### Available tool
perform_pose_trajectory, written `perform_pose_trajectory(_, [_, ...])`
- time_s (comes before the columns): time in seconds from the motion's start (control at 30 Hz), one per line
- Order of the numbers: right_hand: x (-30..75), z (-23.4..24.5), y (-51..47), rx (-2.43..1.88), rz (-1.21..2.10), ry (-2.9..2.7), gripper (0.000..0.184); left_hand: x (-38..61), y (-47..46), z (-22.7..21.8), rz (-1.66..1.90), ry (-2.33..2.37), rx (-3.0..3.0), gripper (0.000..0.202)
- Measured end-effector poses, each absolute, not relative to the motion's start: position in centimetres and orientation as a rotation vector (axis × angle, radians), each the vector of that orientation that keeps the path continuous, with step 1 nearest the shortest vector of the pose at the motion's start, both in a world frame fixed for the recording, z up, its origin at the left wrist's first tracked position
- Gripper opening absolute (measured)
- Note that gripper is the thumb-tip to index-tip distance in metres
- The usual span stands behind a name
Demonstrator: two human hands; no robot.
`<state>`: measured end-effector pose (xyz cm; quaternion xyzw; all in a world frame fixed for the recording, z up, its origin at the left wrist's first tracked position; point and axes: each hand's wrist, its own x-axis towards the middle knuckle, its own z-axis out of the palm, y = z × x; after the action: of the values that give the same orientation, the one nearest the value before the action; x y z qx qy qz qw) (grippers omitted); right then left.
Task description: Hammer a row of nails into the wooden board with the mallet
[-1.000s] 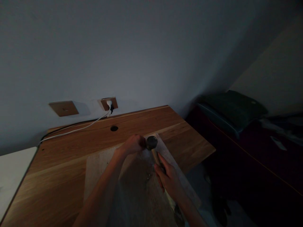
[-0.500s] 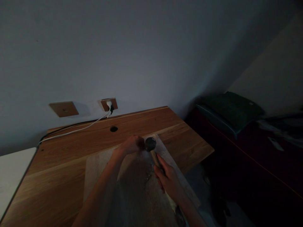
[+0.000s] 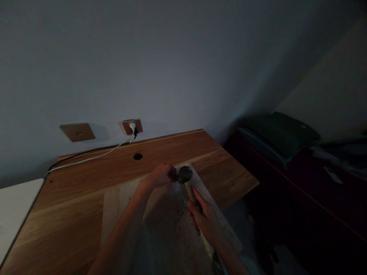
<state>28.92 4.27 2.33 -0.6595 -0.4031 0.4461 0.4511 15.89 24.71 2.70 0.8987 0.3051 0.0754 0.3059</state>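
Observation:
My right hand is wrapped around the pale handle of a hammer, whose dark round head hangs over the far right part of a wooden board. My left hand lies just left of the hammer head, its fingers closed together near the board's far edge. Whatever those fingers pinch, if anything, is hidden in the dim light. Several small shiny pieces, perhaps metal, lie on the board left of my right hand; their kind is too small to make out.
The board rests on a wooden table against a wall. A white cable runs from a wall socket along the table's back. A cable hole is cut behind the board. Right of the table, a dark cushion lies on a dark red surface.
The hammer head has shifted slightly to the right, with my right hand moving a little the same way. My left hand stays nearly in place.

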Motion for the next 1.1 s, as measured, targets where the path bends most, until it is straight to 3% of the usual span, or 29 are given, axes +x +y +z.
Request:
perform_pose_trajectory(0.1, [28.8,2.6,4.5,-1.619,1.110,-1.004,0.066,15.7,24.9,2.2,0.182,0.798,2.335,0.012])
perform_pose_trajectory(0.27, [29.1,2.2,5.0,-1.613,1.138,-1.096,0.061,15.4,25.1,1.6,0.183,0.762,2.280,0.032])
perform_pose_trajectory(0.67, [29.3,2.7,4.3,-1.628,1.108,-1.026,0.064,15.7,24.9,1.9,0.162,0.828,2.360,0.010])
perform_pose_trajectory(1.1, [30.9,0.7,2.0,-1.719,0.970,-1.060,0.071,16.2,23.6,4.4,0.068,0.919,2.545,0.009])
